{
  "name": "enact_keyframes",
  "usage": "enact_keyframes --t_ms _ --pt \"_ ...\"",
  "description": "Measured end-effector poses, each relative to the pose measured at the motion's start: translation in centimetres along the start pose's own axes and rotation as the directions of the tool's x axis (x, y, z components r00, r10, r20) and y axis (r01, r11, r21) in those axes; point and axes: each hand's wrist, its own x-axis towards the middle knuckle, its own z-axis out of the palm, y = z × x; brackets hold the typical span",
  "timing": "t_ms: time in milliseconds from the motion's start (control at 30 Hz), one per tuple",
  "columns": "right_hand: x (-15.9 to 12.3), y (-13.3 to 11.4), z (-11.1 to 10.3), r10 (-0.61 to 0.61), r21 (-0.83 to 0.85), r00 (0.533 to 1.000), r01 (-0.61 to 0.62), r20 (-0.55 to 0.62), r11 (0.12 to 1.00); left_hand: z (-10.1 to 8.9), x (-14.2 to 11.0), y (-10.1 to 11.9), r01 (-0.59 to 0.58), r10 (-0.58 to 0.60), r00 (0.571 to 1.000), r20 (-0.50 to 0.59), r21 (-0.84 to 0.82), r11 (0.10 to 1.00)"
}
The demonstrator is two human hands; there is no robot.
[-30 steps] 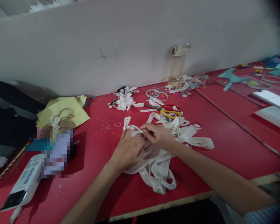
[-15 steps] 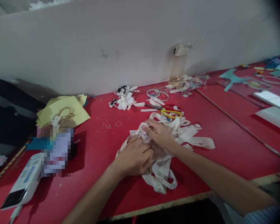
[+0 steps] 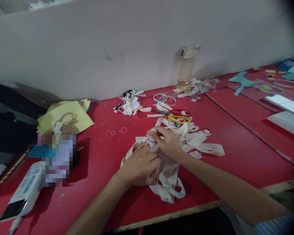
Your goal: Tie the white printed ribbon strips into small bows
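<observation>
A loose heap of white printed ribbon point(image 3: 198, 143) lies in the middle of the red table point(image 3: 100, 153). My left hand point(image 3: 139, 164) rests on the near part of the heap, fingers curled and pinching a gathered piece of ribbon. My right hand point(image 3: 168, 142) meets it from the right, thumb and fingers pinched on the same bunched ribbon at about the heap's left edge. Ribbon loops point(image 3: 170, 187) trail toward the table's front edge under my wrists.
A pile of finished white ribbon bows point(image 3: 131, 104) and yellow-handled scissors point(image 3: 177, 118) lie behind the heap. A clear bottle point(image 3: 186, 70) stands by the wall. Yellow paper point(image 3: 63, 116), a white charger box point(image 3: 22, 192) sit at left; paper scraps and a phone point(image 3: 284, 102) at right.
Both hands drew the ribbon back toward me and to the right; the left hand moved from flat and extended to curled over the heap, and the ribbon end that pointed up left is now bunched.
</observation>
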Motion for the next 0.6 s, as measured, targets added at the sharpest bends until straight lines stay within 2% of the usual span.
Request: enact_keyframes --t_ms 200,400,600 --pt "0.21 0.51 -0.18 0.052 0.009 0.999 -0.052 0.011 0.999 0.17 -0.08 -0.11 0.01 -0.01 1.0 0.026 -0.009 1.0" --pt "0.24 0.83 -0.21 0.087 0.148 0.996 -0.089 0.021 0.985 0.04 -0.03 -0.36 0.02 -0.02 0.999 0.03 -0.003 1.0" --pt "0.24 0.71 -0.25 0.111 0.209 0.994 -0.108 -0.004 0.972 -0.05 -0.02 -0.49 0.017 -0.017 0.999 0.038 -0.006 1.0"
